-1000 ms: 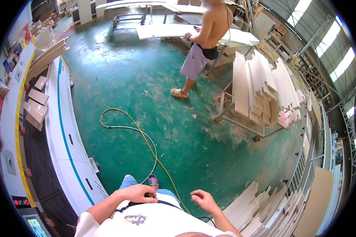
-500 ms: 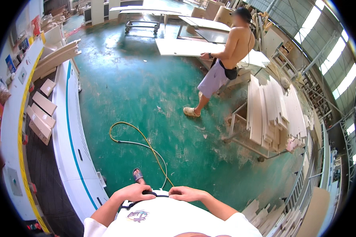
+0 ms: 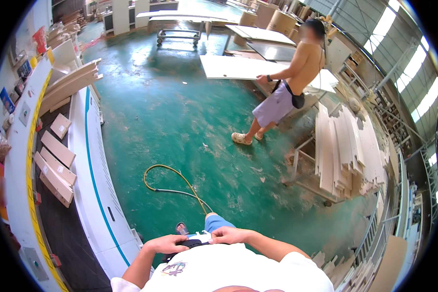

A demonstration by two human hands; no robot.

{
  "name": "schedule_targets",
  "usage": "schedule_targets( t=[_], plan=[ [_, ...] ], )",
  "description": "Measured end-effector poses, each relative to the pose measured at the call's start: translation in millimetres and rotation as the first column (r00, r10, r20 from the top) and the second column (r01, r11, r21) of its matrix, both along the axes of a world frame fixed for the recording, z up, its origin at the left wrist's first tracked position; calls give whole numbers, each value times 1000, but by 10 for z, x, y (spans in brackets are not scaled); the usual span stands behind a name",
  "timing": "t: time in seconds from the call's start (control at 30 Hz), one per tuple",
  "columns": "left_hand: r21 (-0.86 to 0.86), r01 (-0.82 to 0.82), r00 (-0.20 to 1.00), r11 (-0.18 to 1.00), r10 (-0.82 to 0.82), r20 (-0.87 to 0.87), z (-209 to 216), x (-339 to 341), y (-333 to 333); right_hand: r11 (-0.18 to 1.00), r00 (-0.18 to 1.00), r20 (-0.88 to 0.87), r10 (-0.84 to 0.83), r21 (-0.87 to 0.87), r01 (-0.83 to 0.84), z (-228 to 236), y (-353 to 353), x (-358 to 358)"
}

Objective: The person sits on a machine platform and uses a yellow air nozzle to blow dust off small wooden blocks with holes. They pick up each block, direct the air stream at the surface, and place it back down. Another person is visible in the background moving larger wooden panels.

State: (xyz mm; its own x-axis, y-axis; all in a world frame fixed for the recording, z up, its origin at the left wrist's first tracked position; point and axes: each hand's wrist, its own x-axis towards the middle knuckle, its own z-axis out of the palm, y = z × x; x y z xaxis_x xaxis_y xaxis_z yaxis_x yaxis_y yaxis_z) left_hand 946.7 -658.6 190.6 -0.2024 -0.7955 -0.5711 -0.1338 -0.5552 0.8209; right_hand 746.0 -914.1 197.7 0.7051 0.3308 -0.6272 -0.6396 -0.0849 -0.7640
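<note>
Both my hands are at my waist, in front of my white T-shirt (image 3: 214, 263). The fingers of my left hand (image 3: 166, 244) are closed over a black waist strap (image 3: 180, 247), whose wider part shows beneath them. My right hand (image 3: 229, 235) pinches the strap's other end, its fingertips partly hidden. Between the hands shows a small white piece, which could be a cord or cloth. Below them appear my blue-clad knee (image 3: 217, 222) and a sandalled foot (image 3: 181, 228).
A yellow and grey hose (image 3: 163, 168) loops on the green floor. Left stands a long white machine (image 3: 98, 194) with boards (image 3: 56, 146) on its dark belt. A co-worker (image 3: 297, 68) holds a white panel (image 3: 233, 66). Right, a cart carries stacked boards (image 3: 340, 151).
My view has shifted slightly, and my blue-clad knee has come into sight. My hands stay at the waist strap, where a white piece now shows. The co-worker has stepped, still holding the panel.
</note>
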Motion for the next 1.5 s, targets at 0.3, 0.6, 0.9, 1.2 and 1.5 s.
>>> schedule_targets(
  t=[0.3,0.6,0.9,1.2,1.5],
  plan=[
    [84,-458,887,885,449,105,-163,-33,-437,922,923,-289,-253,217,321,-408,-665,706],
    [145,-752,657,643,714,241,-237,-255,-1284,880,783,-617,72,409,241,-1151,-1610,1308],
    [37,-862,503,506,842,197,-853,-357,-1286,892,797,-444,409,379,-246,-1146,-1403,1994],
    [14,-917,395,398,905,157,-542,-230,-1070,847,831,-274,484,387,-365,-1095,-873,2305],
    [-137,-904,266,405,784,562,-837,-370,-570,942,896,-329,299,249,-223,-1337,-479,2307]
  ],
)
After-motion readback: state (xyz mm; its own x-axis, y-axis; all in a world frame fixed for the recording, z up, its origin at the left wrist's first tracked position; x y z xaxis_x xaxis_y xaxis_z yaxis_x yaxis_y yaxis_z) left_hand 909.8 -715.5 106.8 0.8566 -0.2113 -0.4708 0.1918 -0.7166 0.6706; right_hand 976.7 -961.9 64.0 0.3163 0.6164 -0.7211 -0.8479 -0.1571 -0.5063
